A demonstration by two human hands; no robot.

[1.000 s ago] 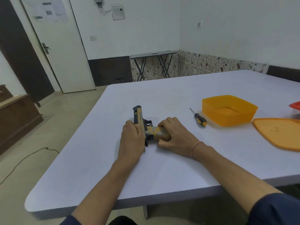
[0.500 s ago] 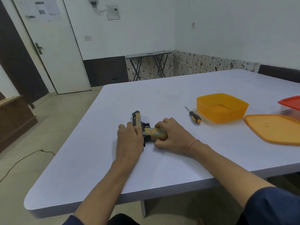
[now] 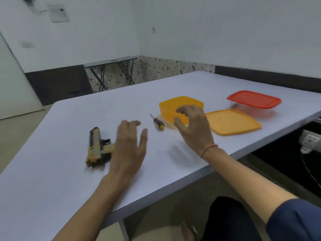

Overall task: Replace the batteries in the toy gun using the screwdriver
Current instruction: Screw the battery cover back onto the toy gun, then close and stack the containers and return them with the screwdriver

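Both hands empty, fingers spread: right hand (image 3: 191, 126) should pinch the black-and-yellow-handled screwdriver (image 3: 157, 122) by its handle; the tan plastic toy gun (image 3: 96, 146) lies free beside the left hand (image 3: 129, 146).

Bare forearms, dark navy sleeve (image 3: 295, 221) pushed up on the right arm, thin reddish thread bracelet (image 3: 207, 149) round that wrist.

Evenly, softly lit; faint shadow on the table (image 3: 182, 153) under motion-blurred right hand (image 3: 192, 126); edges bowed.
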